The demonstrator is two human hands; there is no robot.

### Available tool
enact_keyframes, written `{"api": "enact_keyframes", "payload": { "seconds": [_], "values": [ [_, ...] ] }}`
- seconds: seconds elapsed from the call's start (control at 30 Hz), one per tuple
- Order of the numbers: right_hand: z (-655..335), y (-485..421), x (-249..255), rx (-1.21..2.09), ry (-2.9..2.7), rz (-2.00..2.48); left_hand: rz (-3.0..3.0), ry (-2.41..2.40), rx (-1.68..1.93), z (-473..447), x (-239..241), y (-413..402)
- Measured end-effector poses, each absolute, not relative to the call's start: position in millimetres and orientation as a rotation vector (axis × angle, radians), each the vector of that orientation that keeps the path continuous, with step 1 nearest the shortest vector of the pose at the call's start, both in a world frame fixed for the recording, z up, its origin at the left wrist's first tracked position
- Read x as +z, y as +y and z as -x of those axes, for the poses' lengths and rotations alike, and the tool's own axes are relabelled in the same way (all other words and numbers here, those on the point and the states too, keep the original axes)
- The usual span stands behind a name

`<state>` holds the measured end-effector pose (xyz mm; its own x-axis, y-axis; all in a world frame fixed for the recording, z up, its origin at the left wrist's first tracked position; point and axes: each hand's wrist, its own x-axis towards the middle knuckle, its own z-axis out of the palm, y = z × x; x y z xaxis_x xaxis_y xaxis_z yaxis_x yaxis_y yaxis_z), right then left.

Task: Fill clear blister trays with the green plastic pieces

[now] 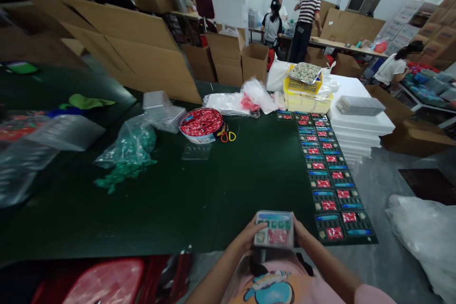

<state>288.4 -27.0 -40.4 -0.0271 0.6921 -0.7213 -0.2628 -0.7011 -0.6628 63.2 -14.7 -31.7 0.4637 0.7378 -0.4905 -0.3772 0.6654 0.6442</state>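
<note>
Between my two hands is a clear plastic blister tray [274, 229], close to my body at the table's front edge. In its compartments lie a blue pen-like piece, several green pieces, a red packet and a small pale item. My left hand [251, 233] grips the left side, with its thumb over the top face. My right hand [299, 232] holds the right side, its fingers partly hidden. To the right, filled trays [334, 233] lie in two columns on the dark green table [228, 190]. Their compartments show blue pieces and red packets.
A round tub of red packets [202, 123] stands beside scissors [228, 136]. Green pieces [124, 171] spill from a clear bag at left. Yellow baskets [308, 102], white foam sheets [359, 126] and a cardboard sheet [131, 40] border the table. A red stool [105, 282] is front left; people work behind.
</note>
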Motion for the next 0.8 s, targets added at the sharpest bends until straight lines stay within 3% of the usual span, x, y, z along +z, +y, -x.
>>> {"api": "enact_keyframes", "payload": {
  "seconds": [0.4,0.8],
  "values": [
    [-283.4,-7.2,-32.7,2.254,-0.555,1.101,-0.284,0.905,0.736,-33.4,-44.0,-19.8],
    [-286.1,14.0,7.1,2.803,-1.032,1.294,-0.029,0.711,1.401,-86.1,-0.8,-157.9]
  ]
}}
